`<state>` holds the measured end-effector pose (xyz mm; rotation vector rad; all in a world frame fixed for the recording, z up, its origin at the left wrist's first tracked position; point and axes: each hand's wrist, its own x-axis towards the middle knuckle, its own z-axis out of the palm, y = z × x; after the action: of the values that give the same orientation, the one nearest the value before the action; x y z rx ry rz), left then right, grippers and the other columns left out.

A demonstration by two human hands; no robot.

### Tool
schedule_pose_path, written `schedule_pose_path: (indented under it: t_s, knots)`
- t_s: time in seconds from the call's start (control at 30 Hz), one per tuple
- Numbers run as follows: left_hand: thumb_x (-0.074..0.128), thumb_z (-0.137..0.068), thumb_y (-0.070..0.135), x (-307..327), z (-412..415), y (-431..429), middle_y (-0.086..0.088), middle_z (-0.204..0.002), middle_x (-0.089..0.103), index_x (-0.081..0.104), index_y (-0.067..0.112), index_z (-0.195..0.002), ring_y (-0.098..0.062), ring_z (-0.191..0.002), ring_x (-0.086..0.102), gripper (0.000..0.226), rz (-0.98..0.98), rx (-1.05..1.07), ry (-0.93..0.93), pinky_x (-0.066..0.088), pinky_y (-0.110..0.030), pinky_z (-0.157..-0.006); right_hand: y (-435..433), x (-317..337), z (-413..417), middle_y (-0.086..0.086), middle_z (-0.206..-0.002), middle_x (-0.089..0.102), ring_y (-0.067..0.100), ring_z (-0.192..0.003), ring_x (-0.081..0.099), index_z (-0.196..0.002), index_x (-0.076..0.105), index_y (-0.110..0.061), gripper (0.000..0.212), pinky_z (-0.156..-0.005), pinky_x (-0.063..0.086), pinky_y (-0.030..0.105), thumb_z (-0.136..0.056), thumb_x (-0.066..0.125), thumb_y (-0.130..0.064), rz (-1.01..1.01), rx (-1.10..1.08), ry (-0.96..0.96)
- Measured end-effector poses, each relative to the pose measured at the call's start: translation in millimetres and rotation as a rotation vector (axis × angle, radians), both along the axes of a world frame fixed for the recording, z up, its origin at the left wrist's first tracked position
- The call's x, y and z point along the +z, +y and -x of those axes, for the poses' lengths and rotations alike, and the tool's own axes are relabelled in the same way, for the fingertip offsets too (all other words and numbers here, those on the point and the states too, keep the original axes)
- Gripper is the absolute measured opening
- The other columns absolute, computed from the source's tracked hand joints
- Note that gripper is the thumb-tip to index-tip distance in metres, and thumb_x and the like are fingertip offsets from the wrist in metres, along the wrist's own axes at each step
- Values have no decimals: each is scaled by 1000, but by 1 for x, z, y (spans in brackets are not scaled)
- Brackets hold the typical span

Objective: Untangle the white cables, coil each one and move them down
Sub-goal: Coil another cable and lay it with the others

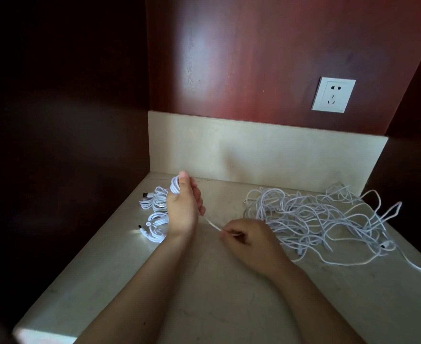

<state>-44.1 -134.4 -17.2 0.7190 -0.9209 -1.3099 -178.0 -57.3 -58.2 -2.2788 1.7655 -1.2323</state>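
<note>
R hand [250, 240] pinches white cable [211, 224] w/ fingertips just left of tangled pile [321, 217], L hand [183, 207] further left grips its coil [175, 186], coiled cables [156, 214] on counter [229, 294] beyond.

Both bare forearms reach forward from the lower edge, the left hand [183, 207] raised upright with its back to the camera and fingers curled closed, the right hand [249, 240] lower, knuckles up, thumb and forefinger pinched together toward the left hand.
</note>
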Motion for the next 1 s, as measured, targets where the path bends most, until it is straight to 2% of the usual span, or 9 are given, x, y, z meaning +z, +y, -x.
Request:
schedule_pose_path:
  t_s: [0.13,0.23,0.4,0.5,0.6,0.67,0.8,0.93,1.0]
  knots:
    - [38,-104,38,-1,0,-3,5,-49,28,35,20,-64,-10,-39,22,44,-7,22,-159,18,-18,-40,-3,3,-3,-6,-54,52,7,-60,48,-54,56,-18,21,-61,41,30,-73,65,-22,156,54,-59]
    - [41,-103,36,-8,3,-4,3,-52,32,35,21,-65,-11,-41,25,41,95,-35,-427,21,-20,-43,-4,7,-2,-10,-55,51,11,-62,50,-55,53,-25,19,-63,40,34,-66,65,-16,231,57,-183]
    - [50,-96,49,-9,2,5,3,-44,43,48,17,-62,-10,-33,33,47,11,-420,-662,25,-15,-38,-5,10,10,-8,-59,51,16,-64,53,-59,52,-30,20,-66,44,43,-68,69,-25,277,-7,-304]
    - [37,-94,64,-4,-3,16,4,-47,50,54,19,-61,-10,-38,41,59,17,-686,-842,29,-17,-40,-6,8,14,-1,-60,52,19,-64,52,-61,57,-25,25,-65,43,41,-69,77,-39,239,-31,-360]
    - [35,-90,70,-4,-5,18,4,-47,40,48,20,-65,-7,-38,33,58,-79,-939,-779,26,-14,-37,-5,6,14,3,-68,60,18,-67,56,-68,63,-17,24,-66,45,33,-71,74,-39,196,-3,-424]
    - [45,-89,64,-5,-6,16,4,-48,30,43,22,-65,-6,-39,24,48,-111,-1053,-708,19,-14,-36,-5,6,13,-7,-77,66,7,-73,60,-81,65,-17,13,-69,46,19,-78,71,-28,141,64,-532]
    - [52,-96,44,-12,0,12,3,-44,30,62,19,-66,-9,-39,25,40,35,-877,-582,19,-17,-40,-6,4,11,-12,-80,62,5,-77,59,-91,59,-13,5,-71,46,20,-90,55,-9,114,65,-588]
    - [54,-96,45,-15,12,12,-1,-39,38,64,-12,-78,-14,-36,36,61,178,-453,-549,34,-25,-45,-4,2,13,-7,-83,67,11,-78,65,-102,61,-14,10,-73,51,30,-100,52,-10,80,-40,-523]
    - [49,-101,36,-14,14,16,-1,-38,38,69,1,-71,-13,-36,37,51,263,-388,-500,37,-24,-47,-5,1,14,-9,-89,70,9,-84,67,-110,63,-19,17,-77,53,34,-100,51,-11,72,-108,-425]
